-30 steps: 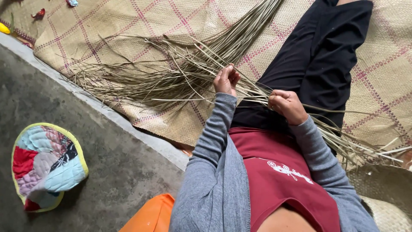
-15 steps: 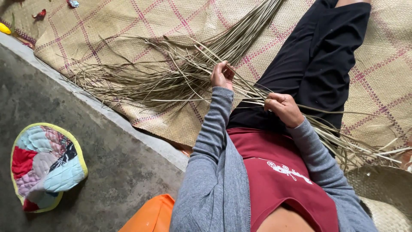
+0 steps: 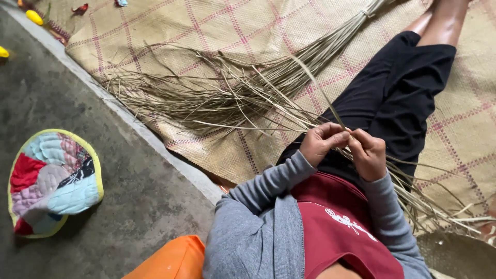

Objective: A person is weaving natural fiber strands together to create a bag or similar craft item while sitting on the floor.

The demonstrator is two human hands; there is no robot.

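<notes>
From the head view, the left hand (image 3: 323, 142) and right hand (image 3: 368, 154) meet above the lap, fingers curled shut pinching one dried reed strip (image 3: 318, 88) rising toward twelve o'clock, seemingly drawn apart from the reed bundle (image 3: 232, 95) fanned over the woven mat (image 3: 217, 26) at ten o'clock.

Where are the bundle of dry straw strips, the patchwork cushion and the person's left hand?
Bundle of dry tan straw strips (image 3: 268, 88), head view, middle of the fanned stalks.
Round patchwork cushion with yellow edging (image 3: 51, 181), head view, its centre.
Left hand (image 3: 321, 143), head view, back of the hand.
</notes>
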